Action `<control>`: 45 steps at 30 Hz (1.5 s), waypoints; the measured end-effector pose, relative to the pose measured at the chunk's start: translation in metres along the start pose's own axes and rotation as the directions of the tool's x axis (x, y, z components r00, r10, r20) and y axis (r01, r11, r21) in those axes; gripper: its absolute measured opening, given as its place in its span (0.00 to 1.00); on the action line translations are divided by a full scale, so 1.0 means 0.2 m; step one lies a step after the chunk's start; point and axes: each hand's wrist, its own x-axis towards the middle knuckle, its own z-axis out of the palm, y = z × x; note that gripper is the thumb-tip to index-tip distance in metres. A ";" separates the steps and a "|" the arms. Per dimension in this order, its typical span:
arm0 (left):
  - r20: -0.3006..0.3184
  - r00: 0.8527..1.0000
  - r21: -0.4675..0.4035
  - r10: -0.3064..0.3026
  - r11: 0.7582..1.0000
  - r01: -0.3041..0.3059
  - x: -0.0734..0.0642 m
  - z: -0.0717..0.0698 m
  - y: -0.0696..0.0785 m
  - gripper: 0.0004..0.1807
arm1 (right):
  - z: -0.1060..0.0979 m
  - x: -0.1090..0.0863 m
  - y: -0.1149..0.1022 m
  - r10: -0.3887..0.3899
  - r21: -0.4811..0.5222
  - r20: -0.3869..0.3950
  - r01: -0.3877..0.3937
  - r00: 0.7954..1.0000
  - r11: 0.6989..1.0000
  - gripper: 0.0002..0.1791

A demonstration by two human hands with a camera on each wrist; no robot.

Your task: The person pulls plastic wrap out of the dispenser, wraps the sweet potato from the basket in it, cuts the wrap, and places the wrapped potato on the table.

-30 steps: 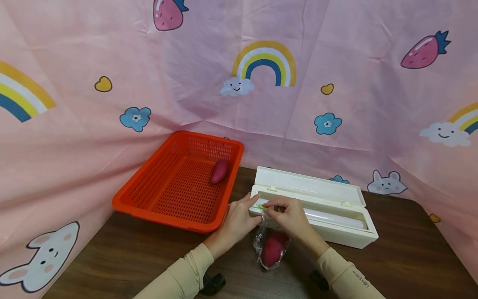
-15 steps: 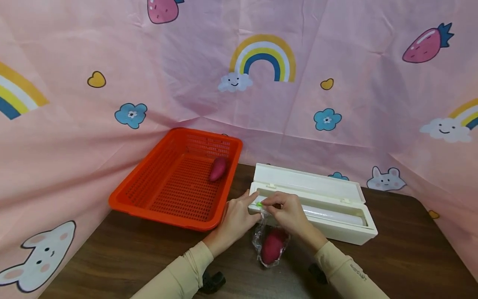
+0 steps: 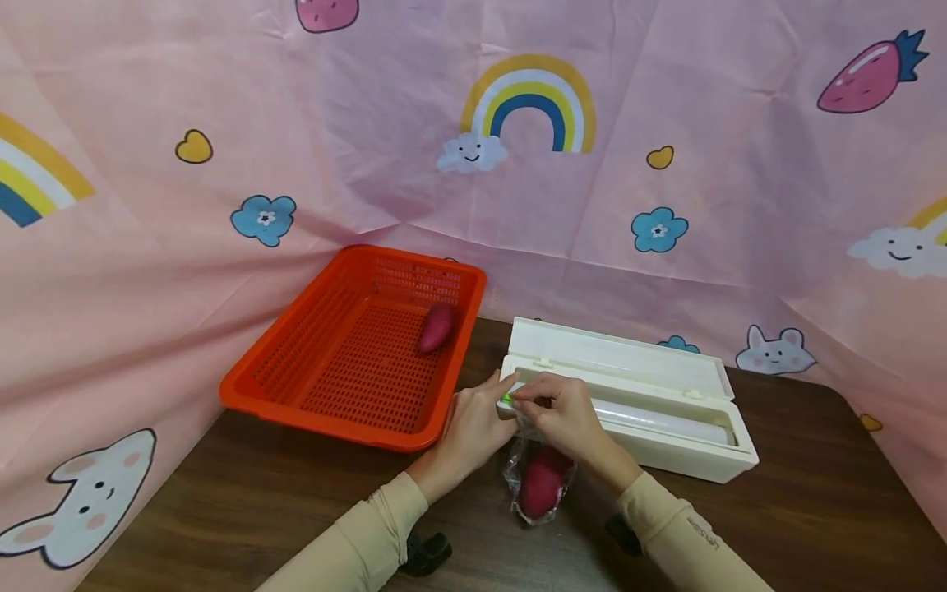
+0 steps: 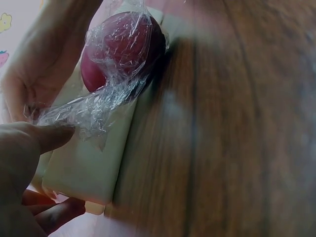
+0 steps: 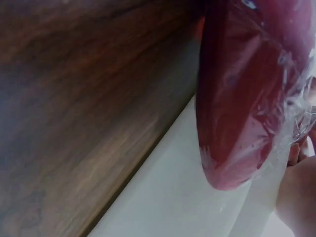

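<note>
Two beige sleeves point(image 3: 348, 538) are showing at the near side of the brown counter point(image 3: 792, 485), a black object point(image 3: 427, 553) sitting under the left one and another beside the right. Farther in, about midway between the counter's left and right edges, a reddish-purple vegetable point(image 3: 543, 487) is lying just in front of a white box point(image 3: 706, 460), clear plastic film point(image 4: 106, 101) clinging around it; whether it is touching the counter I cannot tell. The film is trailing up from it to the hands.

The left hand point(image 3: 469, 427) is gripping the box's left end, its thumb pressing the film against the front wall and its fingers reaching around the end. The right hand point(image 3: 571, 419) is holding its thumb and forefinger narrow, pinching a small green piece point(image 3: 506, 398) at the box's front rim, near that same end.

The box is standing slantwise, its right end pointing toward the counter's right edge. A white roll point(image 3: 658, 422) is lying inside, and the hinged lid point(image 3: 621, 355) is leaning back toward the counter's far edge. Toward the far left corner, an orange-red basket point(image 3: 235, 398) is sitting with a second purple vegetable point(image 3: 436, 327) lying inside against its right wall. Beyond the far edge, a pink cloth point(image 3: 414, 189) is hanging, printed with rainbows, flowers and hearts.
</note>
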 end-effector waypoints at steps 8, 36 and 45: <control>-0.027 1.000 -0.031 -0.001 1.000 0.000 0.01 0.01 0.03 0.31 | 0.00 0.00 -0.02 -0.033 -0.001 -0.011 0.033 0.999 0.999 0.05; 0.085 0.990 -0.111 -0.115 0.986 0.124 0.02 -0.02 0.05 0.38 | -0.23 -0.32 0.03 -0.438 -0.398 -0.037 0.388 0.898 0.831 0.17; 0.086 0.990 -0.127 -0.116 0.984 0.126 0.01 -0.03 0.04 0.38 | -0.30 -0.48 0.11 -0.487 -0.570 0.279 0.551 0.827 0.609 0.30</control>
